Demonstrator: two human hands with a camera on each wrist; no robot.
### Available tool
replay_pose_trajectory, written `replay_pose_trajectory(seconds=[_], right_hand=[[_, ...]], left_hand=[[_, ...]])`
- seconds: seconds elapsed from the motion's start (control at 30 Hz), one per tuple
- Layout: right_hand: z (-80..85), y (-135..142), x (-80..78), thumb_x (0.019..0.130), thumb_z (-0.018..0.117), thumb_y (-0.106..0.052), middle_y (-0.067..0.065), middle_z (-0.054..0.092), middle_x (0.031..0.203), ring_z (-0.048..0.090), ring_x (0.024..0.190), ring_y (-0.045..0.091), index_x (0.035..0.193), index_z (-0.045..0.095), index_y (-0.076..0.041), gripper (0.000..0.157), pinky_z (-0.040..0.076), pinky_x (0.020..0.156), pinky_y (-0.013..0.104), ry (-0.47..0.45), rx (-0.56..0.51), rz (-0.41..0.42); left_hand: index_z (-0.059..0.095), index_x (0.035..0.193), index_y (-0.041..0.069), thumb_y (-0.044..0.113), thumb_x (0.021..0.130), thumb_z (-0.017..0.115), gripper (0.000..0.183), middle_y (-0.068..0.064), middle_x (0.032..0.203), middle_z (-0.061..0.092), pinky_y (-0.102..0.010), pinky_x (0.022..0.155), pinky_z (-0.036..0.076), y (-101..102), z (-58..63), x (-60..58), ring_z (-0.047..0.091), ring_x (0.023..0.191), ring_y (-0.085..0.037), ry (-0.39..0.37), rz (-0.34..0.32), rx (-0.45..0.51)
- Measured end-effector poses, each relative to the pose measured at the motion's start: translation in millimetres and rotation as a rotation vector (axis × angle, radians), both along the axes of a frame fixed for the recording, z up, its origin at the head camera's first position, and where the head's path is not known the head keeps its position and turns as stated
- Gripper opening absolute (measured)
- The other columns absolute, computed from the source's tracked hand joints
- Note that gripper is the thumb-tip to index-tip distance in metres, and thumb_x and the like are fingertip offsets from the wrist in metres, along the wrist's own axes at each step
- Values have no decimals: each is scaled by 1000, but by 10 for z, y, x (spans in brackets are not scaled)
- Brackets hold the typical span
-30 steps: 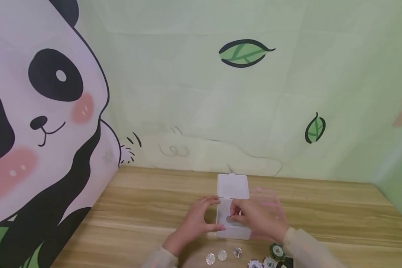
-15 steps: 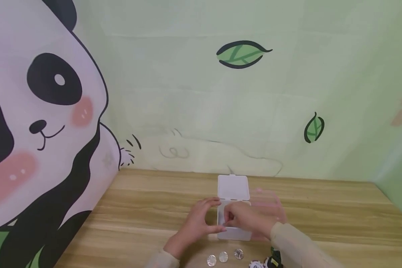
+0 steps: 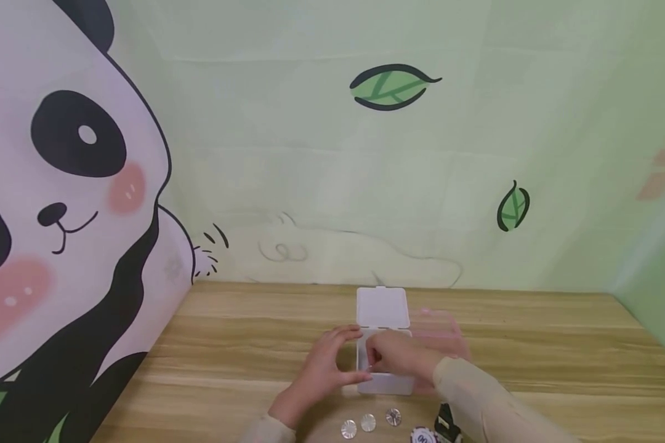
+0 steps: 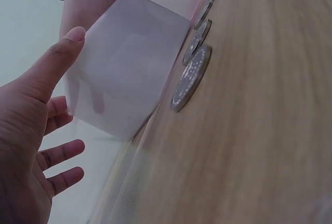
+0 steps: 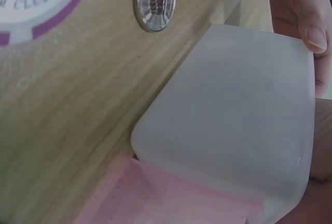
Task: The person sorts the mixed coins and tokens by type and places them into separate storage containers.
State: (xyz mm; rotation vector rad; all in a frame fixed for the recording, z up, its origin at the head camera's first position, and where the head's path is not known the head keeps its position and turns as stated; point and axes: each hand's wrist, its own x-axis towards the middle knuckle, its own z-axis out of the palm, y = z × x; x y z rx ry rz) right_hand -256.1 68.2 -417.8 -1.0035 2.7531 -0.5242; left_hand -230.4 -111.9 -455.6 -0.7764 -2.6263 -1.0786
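A white plastic box (image 3: 385, 386) stands on the wooden table with its lid (image 3: 382, 307) tipped back. My left hand (image 3: 322, 362) grips its left side, thumb on the near rim and fingers toward the far rim. In the left wrist view the thumb (image 4: 59, 60) touches the box edge while the lower fingers are spread loosely. My right hand (image 3: 400, 354) reaches down into the box with bent fingers; whatever is between its fingertips is hidden. In front of the box lie silver coins (image 3: 368, 423), shiny with a ray pattern.
A pink see-through case (image 3: 446, 335) sits right against the box. Near the front are a white and purple poker chip (image 3: 423, 435) and a black object (image 3: 445, 422), partly beside my right sleeve. A panda-print cloth (image 3: 310, 154) covers the wall behind.
My right hand has moved left and deeper into the box; a small round disc visible at its fingertips earlier is now out of sight. My left hand stays on the box.
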Motion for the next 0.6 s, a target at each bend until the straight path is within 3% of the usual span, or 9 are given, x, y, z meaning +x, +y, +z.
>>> replay_pose_trajectory(seconds=[0.37,0.6], right_hand=[[65,-27,31,74,66,-7,-4,55,62,41,57,4,66,59,-11,11,36,52,18,43,53,-24],[67,21,25,76,67,-9,-5,55,62,43,58,5,68,59,-11,11,36,53,18,69,11,-19]], left_hand=[[49,126,17,49,64,73,74,5,136,46,-46,105,31,5,12,-7,41,126,-19,-23,6,7],[50,126,17,51,64,72,74,4,136,46,-45,105,31,8,9,-6,41,126,-19,-15,1,5]])
